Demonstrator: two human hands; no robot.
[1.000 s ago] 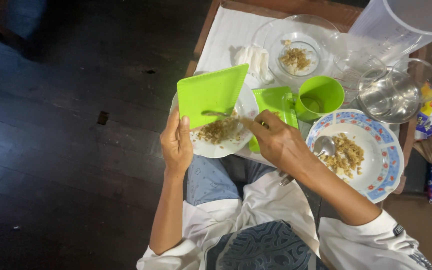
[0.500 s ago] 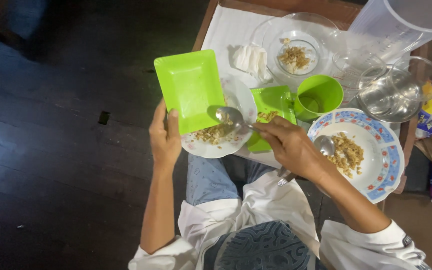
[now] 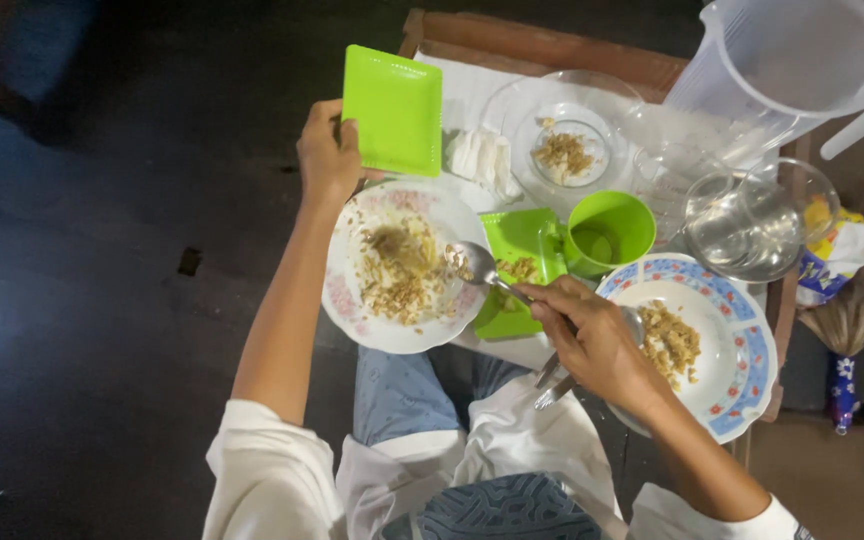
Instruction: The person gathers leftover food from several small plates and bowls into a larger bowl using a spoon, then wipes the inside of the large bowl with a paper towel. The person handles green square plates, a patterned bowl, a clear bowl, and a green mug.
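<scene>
So the big clear jug (image 3: pixel 792 70) sits top right on the crowded table (image 3: pixel 552 60), with a blue-rimmed plate (image 3: pixel 742 330) of scraps below it. The white floral plate (image 3: pixel 347 300) is uncovered now: the left hand (image 3: pixel 327 155) has swung the green square plate (image 3: pixel 392 110) up and off it since a second ago and pinches its edge. The right hand (image 3: pixel 592 340) is closed round a spoon (image 3: pixel 477 265) over the leftovers, so the scraping looks finished.

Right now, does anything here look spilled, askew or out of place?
The white floral plate overhangs the table edge above the lap, food scraps scattered across it. The left hand holds a green square plate tilted. No spill visible.
</scene>
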